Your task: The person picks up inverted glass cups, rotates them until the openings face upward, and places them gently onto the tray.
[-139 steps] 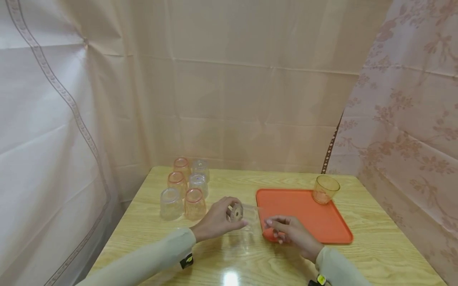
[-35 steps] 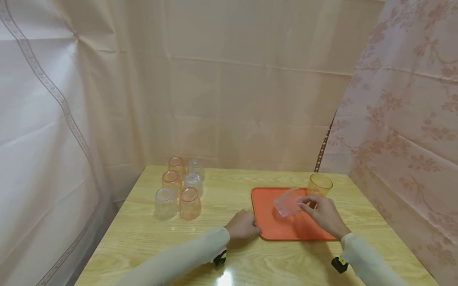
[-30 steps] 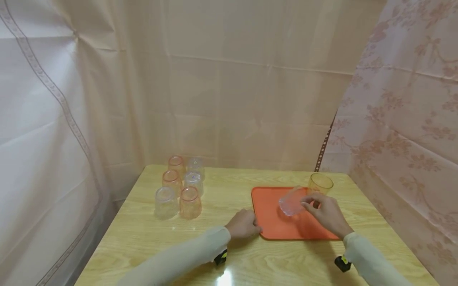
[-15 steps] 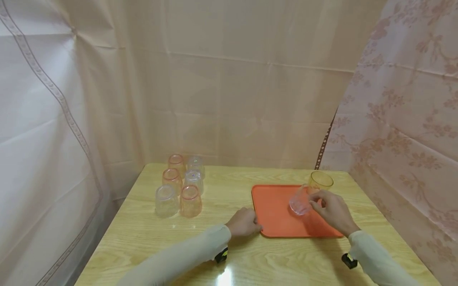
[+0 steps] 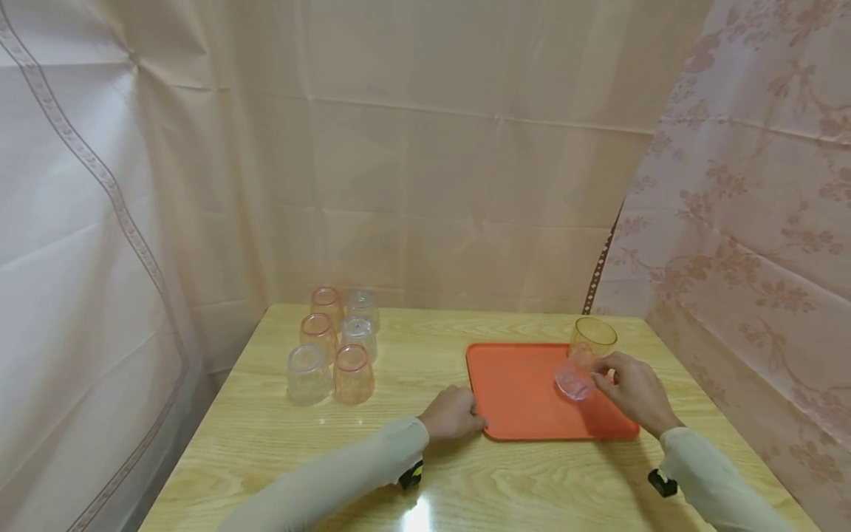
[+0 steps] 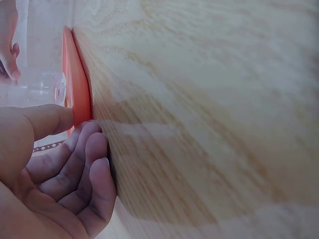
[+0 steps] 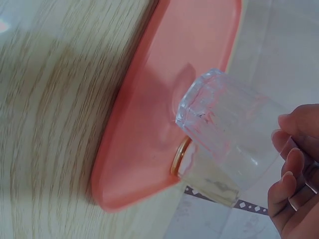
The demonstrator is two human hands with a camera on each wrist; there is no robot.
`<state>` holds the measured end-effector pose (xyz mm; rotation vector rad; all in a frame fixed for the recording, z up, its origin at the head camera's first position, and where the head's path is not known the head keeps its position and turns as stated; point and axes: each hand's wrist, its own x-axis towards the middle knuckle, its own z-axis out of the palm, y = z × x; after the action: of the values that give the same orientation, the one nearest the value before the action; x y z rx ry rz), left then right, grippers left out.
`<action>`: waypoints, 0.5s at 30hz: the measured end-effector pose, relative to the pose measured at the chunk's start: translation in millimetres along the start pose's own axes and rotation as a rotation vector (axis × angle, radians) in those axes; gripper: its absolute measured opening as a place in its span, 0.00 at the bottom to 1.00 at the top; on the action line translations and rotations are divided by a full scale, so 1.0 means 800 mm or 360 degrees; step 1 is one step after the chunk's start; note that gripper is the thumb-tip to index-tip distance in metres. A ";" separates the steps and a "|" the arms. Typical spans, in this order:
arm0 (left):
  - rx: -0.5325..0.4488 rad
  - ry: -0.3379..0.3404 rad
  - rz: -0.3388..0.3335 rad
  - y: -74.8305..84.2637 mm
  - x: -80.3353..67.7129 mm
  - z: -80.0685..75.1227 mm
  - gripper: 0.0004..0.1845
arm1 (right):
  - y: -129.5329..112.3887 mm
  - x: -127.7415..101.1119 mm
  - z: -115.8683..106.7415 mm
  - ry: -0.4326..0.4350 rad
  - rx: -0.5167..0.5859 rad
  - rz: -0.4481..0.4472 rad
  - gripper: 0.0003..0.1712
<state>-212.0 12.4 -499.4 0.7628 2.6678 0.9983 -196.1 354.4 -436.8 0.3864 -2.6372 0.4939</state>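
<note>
My right hand (image 5: 634, 391) pinches a clear glass (image 5: 574, 380) by its rim between thumb and fingertips. The glass tilts above the right part of an orange tray (image 5: 512, 391), its base low and to the left; the right wrist view shows the faceted base of the clear glass (image 7: 197, 99) close over the tray surface. Just behind it, a yellow glass (image 5: 595, 332) stands upright at the tray's back right corner. My left hand (image 5: 453, 415) grips the tray's front left corner. In the left wrist view, the thumb (image 6: 55, 119) lies on the tray rim (image 6: 79, 94), with the other fingers curled beneath it.
On the left of the wooden table (image 5: 399, 347), several upside-down glasses stand in two columns, among them a front clear glass (image 5: 309, 375) and a front pink glass (image 5: 354, 375). Curtains (image 5: 465, 185) enclose the table behind and at both sides.
The clear glass passed from my left hand to my right, which has carried it rightward over the tray towards the yellow glass. My left hand moved to the tray corner and has stayed there.
</note>
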 end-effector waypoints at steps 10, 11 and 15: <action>-0.0019 -0.0007 0.0001 -0.002 0.001 0.001 0.32 | 0.010 -0.001 -0.004 -0.0018 -0.0055 0.0028 0.05; -0.0021 -0.0008 0.0001 -0.002 0.001 0.001 0.32 | 0.011 -0.002 -0.005 -0.0011 -0.0058 0.0019 0.05; -0.0023 -0.0016 -0.0007 -0.001 0.000 0.000 0.32 | 0.016 -0.002 -0.008 -0.0014 -0.0084 0.0013 0.05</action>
<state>-212.4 12.2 -499.8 0.7565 2.6499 1.0088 -197.2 368.6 -435.8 0.3625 -2.6555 0.4254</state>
